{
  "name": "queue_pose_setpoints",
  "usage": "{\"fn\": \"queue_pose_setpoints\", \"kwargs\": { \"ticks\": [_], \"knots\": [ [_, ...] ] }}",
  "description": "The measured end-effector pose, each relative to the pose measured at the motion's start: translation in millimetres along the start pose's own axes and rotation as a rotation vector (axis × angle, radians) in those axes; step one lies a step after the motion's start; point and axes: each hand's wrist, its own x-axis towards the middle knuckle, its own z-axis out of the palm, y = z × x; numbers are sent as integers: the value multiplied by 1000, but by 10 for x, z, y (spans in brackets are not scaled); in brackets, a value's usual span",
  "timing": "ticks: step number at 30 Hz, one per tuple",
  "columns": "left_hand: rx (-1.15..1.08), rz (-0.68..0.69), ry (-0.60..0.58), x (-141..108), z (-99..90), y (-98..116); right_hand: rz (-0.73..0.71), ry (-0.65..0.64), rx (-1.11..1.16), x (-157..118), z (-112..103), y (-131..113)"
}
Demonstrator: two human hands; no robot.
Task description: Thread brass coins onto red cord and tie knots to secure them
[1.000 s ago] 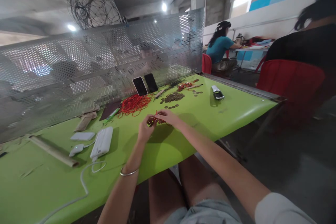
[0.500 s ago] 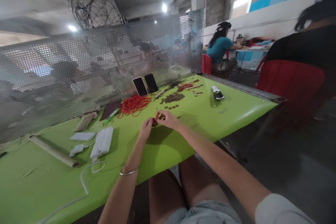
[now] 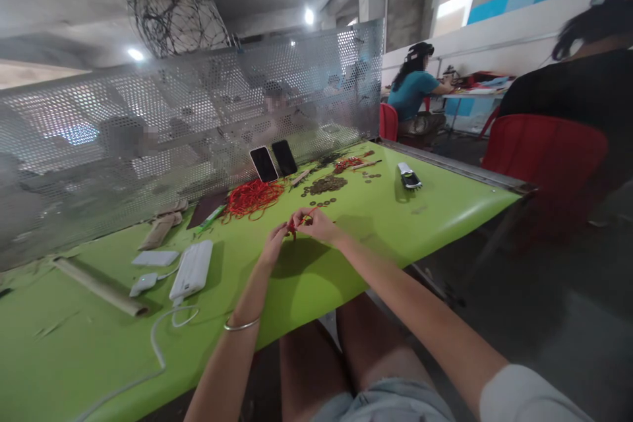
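Close together above the green table [image 3: 356,257], both my hands pinch a small piece of red cord [image 3: 292,229]. My left hand [image 3: 275,241] grips its left side with thumb and fingertips. Bent over the cord from the right, my right hand [image 3: 314,224] has its fingers closed on it, and a strand shows by the fingers. Whether a coin is tied into the cord is hidden by the fingers. Just beyond lie a short row of holed coins [image 3: 323,202] and a heap of coins [image 3: 326,185]. A tangle of red cords [image 3: 254,199] sits to the left of them.
Two phones [image 3: 264,163] lean near the perforated metal screen [image 3: 198,125]. A white power bank [image 3: 192,269] with a cable, a bamboo tube [image 3: 99,285] and a green packet [image 3: 211,218] lie left. A watch [image 3: 408,176] lies right. Co-workers sit beyond, near a red chair [image 3: 544,151].
The red cord end that stood up between my fingers now hangs below them. My right fingers have shifted slightly around the cord, and both hands stay in nearly the same place.
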Motion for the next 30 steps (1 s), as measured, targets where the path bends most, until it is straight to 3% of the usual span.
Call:
{"fn": "queue_pose_setpoints", "kwargs": {
  "ticks": [9, 16, 23, 30],
  "knots": [
    [-141, -36, 18, 14, -14, -61, -10, -25, 106, 1, -12, -8],
    [-229, -52, -30, -23, 24, 19, -18, -25, 111, 7, -3, -30],
    [-274, -52, -95, -95, 68, 159, -24, 33, -3, 21, -1, 22],
    [-301, -34, -62, -117, 67, 208, 7, 79, -199, 86, -26, 130]
  ]
}}
